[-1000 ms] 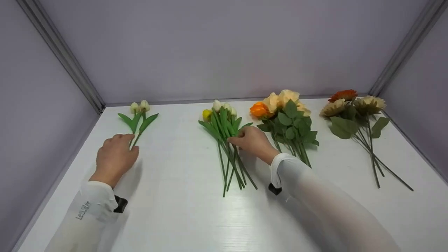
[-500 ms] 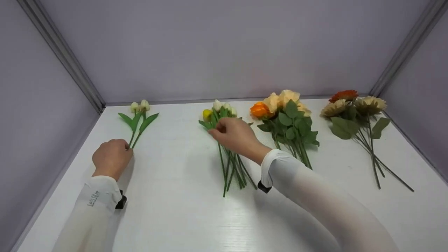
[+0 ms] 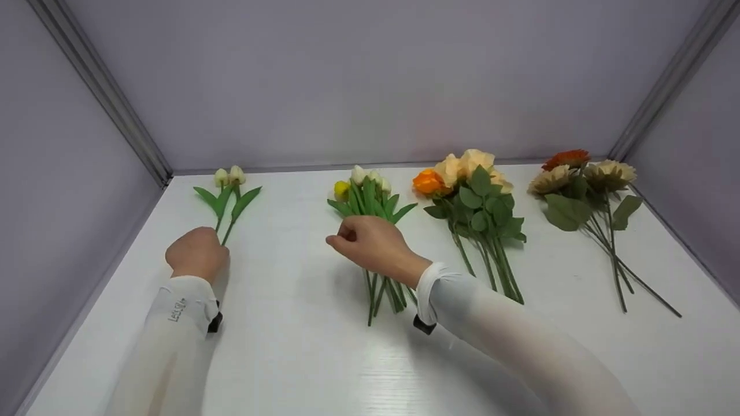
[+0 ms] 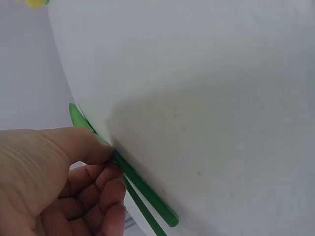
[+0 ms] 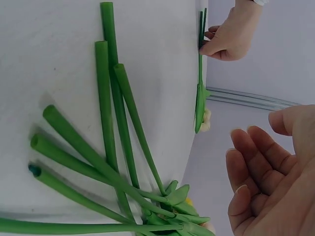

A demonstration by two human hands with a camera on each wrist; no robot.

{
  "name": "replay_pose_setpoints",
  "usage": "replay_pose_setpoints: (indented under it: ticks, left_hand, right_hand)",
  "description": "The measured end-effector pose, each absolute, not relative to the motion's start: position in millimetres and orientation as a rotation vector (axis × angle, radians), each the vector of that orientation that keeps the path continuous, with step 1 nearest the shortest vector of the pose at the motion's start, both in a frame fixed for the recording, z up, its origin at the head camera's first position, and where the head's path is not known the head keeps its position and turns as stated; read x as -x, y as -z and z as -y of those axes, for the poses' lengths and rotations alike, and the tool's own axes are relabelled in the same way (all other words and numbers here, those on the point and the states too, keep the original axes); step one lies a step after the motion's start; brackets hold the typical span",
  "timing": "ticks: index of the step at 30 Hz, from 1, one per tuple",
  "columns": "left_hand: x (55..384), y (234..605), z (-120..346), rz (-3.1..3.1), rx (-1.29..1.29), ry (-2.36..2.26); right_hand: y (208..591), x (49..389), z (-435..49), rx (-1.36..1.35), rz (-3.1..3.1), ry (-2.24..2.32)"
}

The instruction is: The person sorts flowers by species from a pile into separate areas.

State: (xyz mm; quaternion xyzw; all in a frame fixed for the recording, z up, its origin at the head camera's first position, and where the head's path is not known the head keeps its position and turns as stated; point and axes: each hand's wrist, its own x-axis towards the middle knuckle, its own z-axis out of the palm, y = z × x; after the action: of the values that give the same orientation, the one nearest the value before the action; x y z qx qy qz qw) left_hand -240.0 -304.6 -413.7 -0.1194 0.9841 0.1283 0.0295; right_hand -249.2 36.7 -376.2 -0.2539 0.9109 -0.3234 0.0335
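Two white tulips with green leaves lie at the left of the table. My left hand is low at their stems, thumb and curled fingers pinching there. In the right wrist view the same left hand shows at the stem ends. My right hand hangs over the middle bunch of tulips, white heads with one yellow, and hides part of its stems. Seen in the right wrist view, the right hand's fingers are loosely bent, thumb apart, with nothing between them.
Right of the middle bunch lie peach and orange roses with dark leaves. Farther right are beige and rust-red flowers with crossed stems. Pale panels wall in the white table at the back and sides.
My left hand has curled its fingers onto the tulip stems and shifted a little right. The right hand has drawn off the middle bunch, moving left and then slightly nearer.
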Motion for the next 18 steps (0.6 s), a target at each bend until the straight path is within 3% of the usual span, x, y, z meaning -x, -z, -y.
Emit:
replay_pose_setpoints:
  ticks: [18]
  left_hand:
    - [234.2,398.3,286.7,-3.232,0.216,-0.704]
  right_hand:
    - [377.7,254.8,-48.2,0.710,-2.772,1.084]
